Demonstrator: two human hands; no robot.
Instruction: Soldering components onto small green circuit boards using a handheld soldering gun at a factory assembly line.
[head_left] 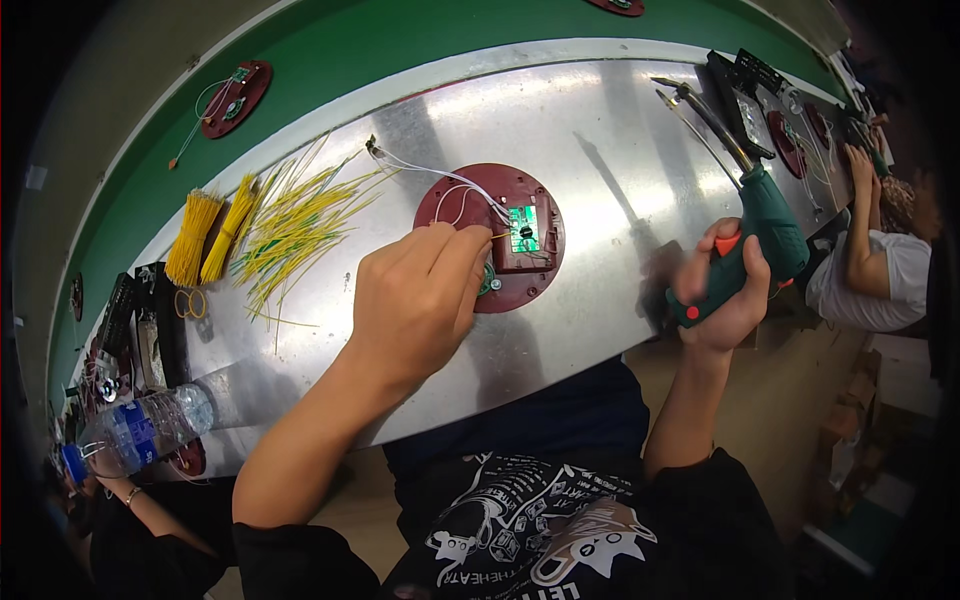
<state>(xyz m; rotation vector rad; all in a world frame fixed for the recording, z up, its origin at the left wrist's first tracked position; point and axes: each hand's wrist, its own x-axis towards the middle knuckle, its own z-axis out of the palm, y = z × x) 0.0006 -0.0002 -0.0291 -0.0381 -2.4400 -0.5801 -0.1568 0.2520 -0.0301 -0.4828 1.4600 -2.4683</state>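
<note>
My left hand (415,300) is closed in a pinch over a round dark-red housing (540,190). From its fingertips a short thin yellow wire (501,236) reaches to the small green circuit board (523,229) in the housing's raised block. White wires (440,172) run from the board past the hand to a small dark connector (371,147) on the table. My right hand (722,285) grips a green soldering gun (775,225) with a red trigger, off to the right. Its metal tip (665,82) points up and away, apart from the board.
Loose yellow and green wires (300,220) lie left on the metal table (480,110), beside two yellow wire bundles (193,240). A plastic bottle (140,432) lies at the left edge. A green strip (350,60) behind carries another housing (237,100). Other people sit on both sides.
</note>
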